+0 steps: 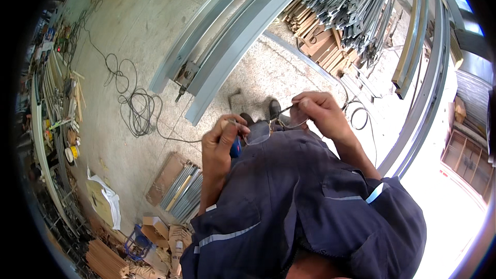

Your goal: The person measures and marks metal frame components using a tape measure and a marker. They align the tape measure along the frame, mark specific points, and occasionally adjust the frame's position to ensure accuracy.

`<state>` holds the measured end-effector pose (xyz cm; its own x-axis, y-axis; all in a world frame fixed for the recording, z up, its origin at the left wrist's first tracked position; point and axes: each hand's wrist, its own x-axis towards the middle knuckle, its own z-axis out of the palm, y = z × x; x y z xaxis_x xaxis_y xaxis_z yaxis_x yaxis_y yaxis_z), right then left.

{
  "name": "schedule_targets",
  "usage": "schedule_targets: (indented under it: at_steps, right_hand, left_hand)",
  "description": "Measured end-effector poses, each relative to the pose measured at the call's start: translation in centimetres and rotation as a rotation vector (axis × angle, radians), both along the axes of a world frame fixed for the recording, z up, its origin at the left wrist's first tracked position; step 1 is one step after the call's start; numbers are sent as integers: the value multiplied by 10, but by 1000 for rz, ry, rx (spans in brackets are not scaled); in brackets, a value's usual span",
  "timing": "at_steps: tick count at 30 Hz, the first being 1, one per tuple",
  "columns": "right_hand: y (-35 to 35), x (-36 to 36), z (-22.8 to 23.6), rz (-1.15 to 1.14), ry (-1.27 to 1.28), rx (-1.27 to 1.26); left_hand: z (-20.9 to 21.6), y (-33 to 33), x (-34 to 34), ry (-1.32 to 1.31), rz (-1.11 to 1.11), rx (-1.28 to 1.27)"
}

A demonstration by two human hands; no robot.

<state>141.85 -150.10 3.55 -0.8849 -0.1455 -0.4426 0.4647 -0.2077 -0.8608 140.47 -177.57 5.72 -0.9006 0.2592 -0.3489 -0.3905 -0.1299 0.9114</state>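
A pair of eyeglasses (258, 135) with clear lenses and a thin frame is stretched between my two hands, in front of my dark blue work jacket (268, 186). My left hand (219, 142) is closed with its fingertips on the left side of the glasses. On the other side, my right hand (323, 113) pinches the dark temple arm near the right lens. Just behind my left hand shows a small part of a blue object (236, 148); the rest of it is hidden.
Long grey metal beams (227, 67) lie ahead, with a small metal piece (186, 75) between their ends. A tangled black cable (138, 113) runs over the floor. Thin metal rods (351, 5) are heaped at far right; stacked strips (183, 188) and a cardboard box (155, 230) sit at lower left.
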Motion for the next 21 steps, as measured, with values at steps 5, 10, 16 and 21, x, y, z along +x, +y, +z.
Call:
schedule_targets:
  at_steps: [5, 10, 16, 21]
  right_hand:
    - [3, 8, -14, 23, -179, -118]
    - [2, 6, -15, 34, -179, -141]
    - [0, 7, -22, -4, -233, -286]
    - [2, 6, -7, 117, -49, -186]
  left_hand:
    - [-4, 5, 7, -70, -134, -98]
    - [2, 9, 6, 39, -245, -283]
    - [14, 6, 13, 20, -245, -314]
    - [19, -35, 14, -33, -309, -416]
